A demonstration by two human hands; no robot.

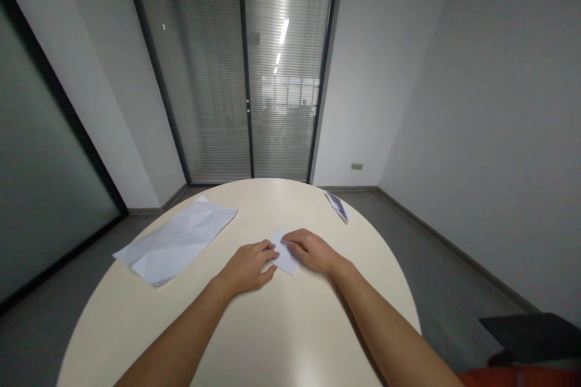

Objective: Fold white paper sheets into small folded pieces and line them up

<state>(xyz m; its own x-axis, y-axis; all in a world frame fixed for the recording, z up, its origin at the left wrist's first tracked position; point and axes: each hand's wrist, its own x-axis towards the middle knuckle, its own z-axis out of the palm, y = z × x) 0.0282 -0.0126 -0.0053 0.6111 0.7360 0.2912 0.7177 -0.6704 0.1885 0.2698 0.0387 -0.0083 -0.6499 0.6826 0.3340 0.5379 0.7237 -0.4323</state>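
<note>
A small folded piece of white paper [285,260] lies on the round table between my two hands. My left hand [249,265] rests over its left edge, fingertips on top of the sheet and thumb held apart. From the right, my right hand [314,250] has its thumb and index finger brought together at the upper right part of the paper. Both hands hide portions of the folded piece, so its full outline does not show.
The cream round table [290,326] carries a large creased white sheet [181,242] at the left and a folded paper piece [338,206] near the far right rim. Beyond stand glass doors with blinds [245,72]. A dark flat object [535,335] is at lower right.
</note>
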